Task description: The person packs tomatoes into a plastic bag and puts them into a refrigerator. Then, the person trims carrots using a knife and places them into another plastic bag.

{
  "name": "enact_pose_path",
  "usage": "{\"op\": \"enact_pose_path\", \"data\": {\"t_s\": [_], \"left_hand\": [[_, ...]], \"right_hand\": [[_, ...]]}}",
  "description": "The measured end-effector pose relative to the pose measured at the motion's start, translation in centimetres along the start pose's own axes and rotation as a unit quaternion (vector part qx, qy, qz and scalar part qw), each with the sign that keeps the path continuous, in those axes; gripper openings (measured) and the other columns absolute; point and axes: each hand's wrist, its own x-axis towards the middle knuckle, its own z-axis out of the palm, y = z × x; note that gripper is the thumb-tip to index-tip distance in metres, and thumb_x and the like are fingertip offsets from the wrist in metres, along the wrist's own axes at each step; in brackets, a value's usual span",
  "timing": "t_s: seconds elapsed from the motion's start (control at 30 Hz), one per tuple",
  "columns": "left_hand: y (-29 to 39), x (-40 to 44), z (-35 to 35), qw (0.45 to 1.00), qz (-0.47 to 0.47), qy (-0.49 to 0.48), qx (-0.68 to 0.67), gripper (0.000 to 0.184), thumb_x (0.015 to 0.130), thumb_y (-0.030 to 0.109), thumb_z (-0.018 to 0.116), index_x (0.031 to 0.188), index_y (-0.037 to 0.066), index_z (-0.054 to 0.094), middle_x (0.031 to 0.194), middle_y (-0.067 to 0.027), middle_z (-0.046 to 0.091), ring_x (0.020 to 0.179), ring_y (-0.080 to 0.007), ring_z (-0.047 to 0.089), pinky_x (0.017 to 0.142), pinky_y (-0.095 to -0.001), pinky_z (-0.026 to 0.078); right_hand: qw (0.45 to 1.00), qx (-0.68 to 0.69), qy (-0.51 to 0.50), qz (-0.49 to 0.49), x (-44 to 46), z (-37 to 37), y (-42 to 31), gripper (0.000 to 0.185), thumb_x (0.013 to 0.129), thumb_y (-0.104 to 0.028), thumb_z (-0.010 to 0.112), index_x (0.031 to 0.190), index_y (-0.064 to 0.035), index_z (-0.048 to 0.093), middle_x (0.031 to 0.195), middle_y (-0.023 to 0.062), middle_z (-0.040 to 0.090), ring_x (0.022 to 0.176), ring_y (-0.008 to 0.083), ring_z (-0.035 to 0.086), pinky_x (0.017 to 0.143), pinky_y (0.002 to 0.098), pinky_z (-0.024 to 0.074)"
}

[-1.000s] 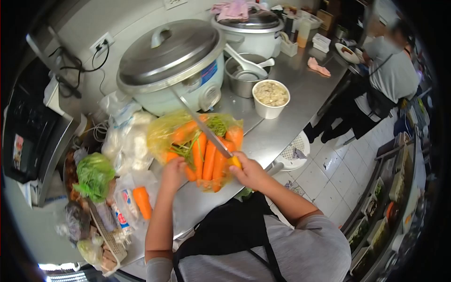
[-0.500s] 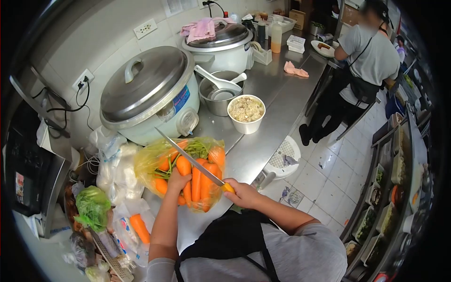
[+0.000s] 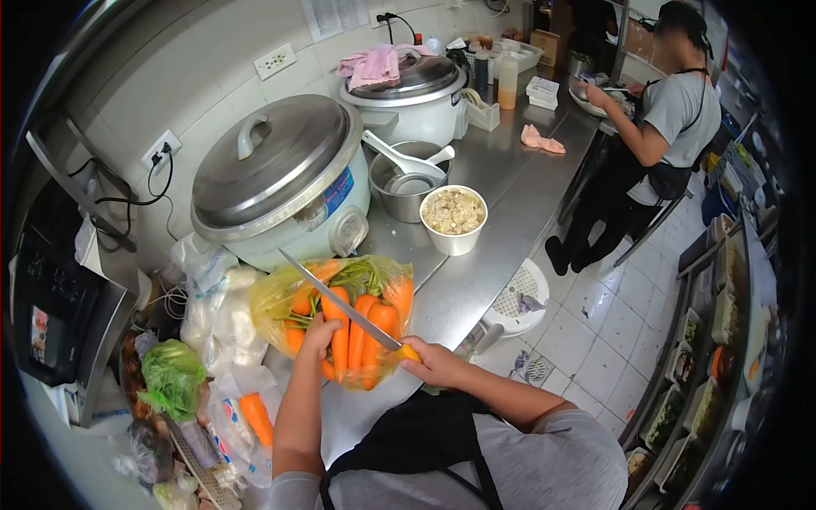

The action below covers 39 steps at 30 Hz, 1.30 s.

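A yellow plastic bag (image 3: 270, 308) lies open in front of me, with several orange carrots (image 3: 384, 321) and green stems (image 3: 361, 274) in it. My left hand (image 3: 320, 335) reaches into the bag, its fingers closed on one carrot (image 3: 337, 319) at the near left side. In my right hand (image 3: 435, 365) is the yellow handle of a long knife (image 3: 347, 308). The blade slants over the bag up and to the left, toward the large rice cooker. Whether it touches the carrots I cannot tell.
Behind the bag stand a large rice cooker (image 3: 272, 161), a metal pot (image 3: 408, 204) with ladles and a white tub of rice (image 3: 454, 221). Left are a lettuce (image 3: 172, 378) and plastic bags (image 3: 223, 314). A co-worker (image 3: 671, 127) stands far right at the steel counter (image 3: 510, 204).
The view has shifted slightly. The carrot at my left hand shows more of its length. The knife stays over the bag. The co-worker has turned, hands now over a dish.
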Motion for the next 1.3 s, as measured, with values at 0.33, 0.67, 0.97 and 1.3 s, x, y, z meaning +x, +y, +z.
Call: {"op": "enact_pose_path", "data": {"t_s": [0.33, 0.67, 0.97, 1.3], "left_hand": [[0.4, -5.2, 5.9, 0.813, 0.406, 0.147, 0.391, 0.034, 0.068, 0.018, 0.059, 0.096, 0.000, 0.053, 0.084, -0.0185, 0.054, 0.078, -0.0328, 0.050, 0.071, -0.0405, 0.039], [0.0, -8.2, 9.1, 0.757, 0.366, 0.177, 0.511, 0.060, 0.058, 0.030, 0.069, 0.102, -0.004, 0.047, 0.088, -0.0178, 0.053, 0.078, -0.0308, 0.050, 0.075, -0.0378, 0.039], [-0.5, -7.9, 6.4, 0.954, 0.291, 0.075, -0.003, 0.064, 0.057, 0.006, 0.069, 0.111, 0.003, 0.034, 0.096, -0.0094, 0.050, 0.085, -0.0200, 0.052, 0.074, -0.0326, 0.044], [3.8, -10.8, 1.7, 0.866, 0.390, 0.170, -0.261, 0.059, 0.069, -0.001, 0.059, 0.119, 0.008, 0.029, 0.101, -0.0080, 0.048, 0.087, -0.0179, 0.052, 0.078, -0.0309, 0.044]], "right_hand": [[0.997, 0.013, 0.030, 0.073, 0.5, -0.7, -0.9, 0.042, 0.081, -0.028, 0.051, 0.114, -0.0061, 0.037, 0.074, 0.0194, 0.057, 0.070, 0.0345, 0.056, 0.062, 0.0375, 0.0441], [0.995, 0.043, 0.070, 0.063, 0.3, -1.8, -1.5, 0.040, 0.080, -0.024, 0.053, 0.113, -0.0063, 0.038, 0.077, 0.0161, 0.058, 0.070, 0.0302, 0.058, 0.062, 0.0337, 0.0449], [0.999, 0.008, 0.032, 0.033, -0.5, -2.3, -2.3, 0.039, 0.080, -0.023, 0.053, 0.113, -0.0077, 0.039, 0.074, 0.0149, 0.056, 0.068, 0.0286, 0.057, 0.061, 0.0329, 0.0441], [1.000, 0.006, -0.005, -0.001, 0.2, -1.6, -3.6, 0.038, 0.080, -0.023, 0.053, 0.112, -0.0080, 0.039, 0.076, 0.0146, 0.057, 0.069, 0.0288, 0.057, 0.061, 0.0329, 0.0440]]}}
